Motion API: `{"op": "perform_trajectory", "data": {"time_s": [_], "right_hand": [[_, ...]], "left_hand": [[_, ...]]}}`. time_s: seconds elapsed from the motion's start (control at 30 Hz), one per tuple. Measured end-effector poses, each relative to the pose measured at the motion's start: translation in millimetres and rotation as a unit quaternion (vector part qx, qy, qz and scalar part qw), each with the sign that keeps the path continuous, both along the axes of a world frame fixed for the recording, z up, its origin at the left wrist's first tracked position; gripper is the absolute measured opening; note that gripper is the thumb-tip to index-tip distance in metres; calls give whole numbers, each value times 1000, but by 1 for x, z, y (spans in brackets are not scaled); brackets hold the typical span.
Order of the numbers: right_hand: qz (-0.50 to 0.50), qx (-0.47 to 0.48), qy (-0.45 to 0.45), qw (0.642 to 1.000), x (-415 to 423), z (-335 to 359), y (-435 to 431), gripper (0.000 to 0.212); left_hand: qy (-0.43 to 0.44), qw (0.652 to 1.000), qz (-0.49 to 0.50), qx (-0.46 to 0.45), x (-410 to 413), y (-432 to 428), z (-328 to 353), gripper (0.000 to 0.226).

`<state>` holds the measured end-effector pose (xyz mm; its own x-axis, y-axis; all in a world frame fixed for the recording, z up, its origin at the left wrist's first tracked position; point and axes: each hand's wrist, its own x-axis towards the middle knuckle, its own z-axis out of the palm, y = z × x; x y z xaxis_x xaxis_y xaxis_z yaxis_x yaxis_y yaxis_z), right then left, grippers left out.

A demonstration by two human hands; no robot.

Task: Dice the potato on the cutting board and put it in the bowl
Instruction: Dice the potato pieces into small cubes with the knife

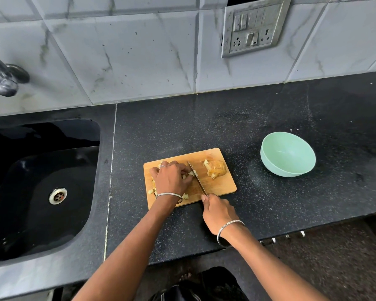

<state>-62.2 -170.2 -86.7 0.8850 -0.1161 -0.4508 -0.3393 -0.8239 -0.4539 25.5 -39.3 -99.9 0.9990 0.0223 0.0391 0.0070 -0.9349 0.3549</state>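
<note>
Potato pieces [188, 174] are pinned on the cutting board [217, 187] under the curled left hand [172, 179]. Knife [197, 180] is gripped by the right hand [218, 213]. Potato chunk [215, 169] lies right of the blade. Bowl [288, 157] sits right on the worktop [204, 127].

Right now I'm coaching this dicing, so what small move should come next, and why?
Probably a downward cut with the knife in the right hand. Its blade sits right beside the left hand, whose curled fingers hold down small potato pieces on the cutting board. A larger chunk waits on the board's right side and the bowl looks empty, so transferring seems premature.
</note>
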Motion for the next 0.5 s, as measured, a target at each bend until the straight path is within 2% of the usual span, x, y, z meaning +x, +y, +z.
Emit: {"op": "perform_trajectory", "data": {"time_s": [0.2,0.5], "right_hand": [[-15,-7,12,1000,-28,0,-20,37],[2,28,-23,999,-18,1,-14,40]], "left_hand": [[2,1000,1,-5,-3,1,0,21],[11,999,5,-53,-3,5,1,25]]}}
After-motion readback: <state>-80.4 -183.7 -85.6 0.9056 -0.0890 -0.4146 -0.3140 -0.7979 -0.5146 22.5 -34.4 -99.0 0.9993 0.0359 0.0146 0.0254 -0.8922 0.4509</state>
